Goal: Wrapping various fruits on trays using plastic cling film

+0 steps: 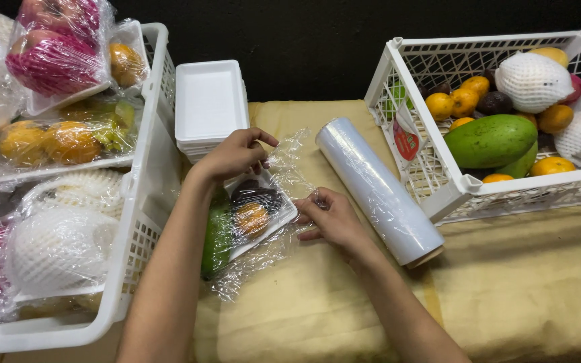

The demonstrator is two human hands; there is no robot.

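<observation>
Near frame centre, the left hand [233,154] steadies the fruit tray [253,215] while the right hand [331,216] pinches the cling film [290,168], which wants pulling taut and smooth.

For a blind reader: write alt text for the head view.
Two hands, left hand and right hand, pull cling film over a foam tray of fruit on a yellow cloth. A film roll lies beside it, between two white crates of fruit.

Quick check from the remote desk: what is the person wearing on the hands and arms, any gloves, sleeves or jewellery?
Nothing: the left hand and right hand are bare, without gloves, rings or a watch. Both forearms are uncovered up to the frame edge; no sleeves show.
</observation>
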